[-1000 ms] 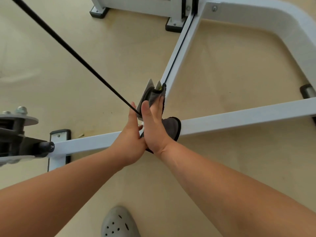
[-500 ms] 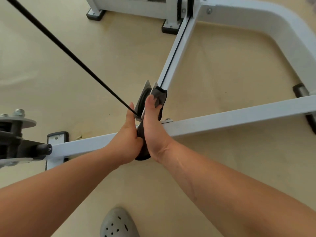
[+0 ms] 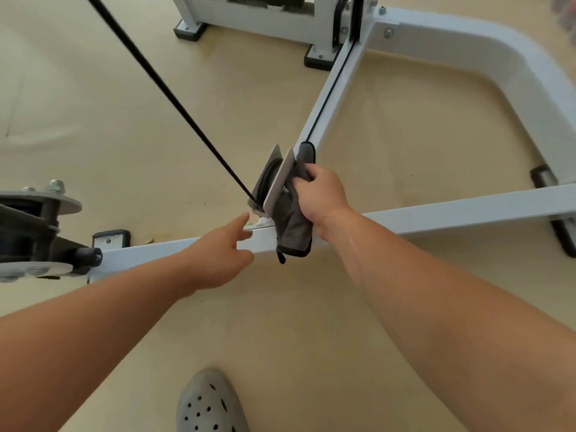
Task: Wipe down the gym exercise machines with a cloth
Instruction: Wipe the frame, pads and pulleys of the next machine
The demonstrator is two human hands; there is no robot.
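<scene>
A grey cloth (image 3: pixel 293 226) hangs against the right side plate of a floor pulley (image 3: pixel 274 182) on the white machine frame (image 3: pixel 452 210). My right hand (image 3: pixel 321 194) grips the cloth and presses it onto that plate. My left hand (image 3: pixel 218 254) is a little to the left of the pulley, above the white crossbar, fingers apart and holding nothing. A black cable (image 3: pixel 174 101) runs from the pulley up to the top left.
A second black pulley bracket with bolts (image 3: pixel 34 232) juts in at the left edge. White frame beams cross the beige floor, with black feet (image 3: pixel 110 238) on them. My grey clog (image 3: pixel 208 403) stands at the bottom centre.
My left hand has come off the pulley and drawn back to the left, its fingers spreading. My right hand has gone from flat against the cloth to gripping it on the pulley's right plate.
</scene>
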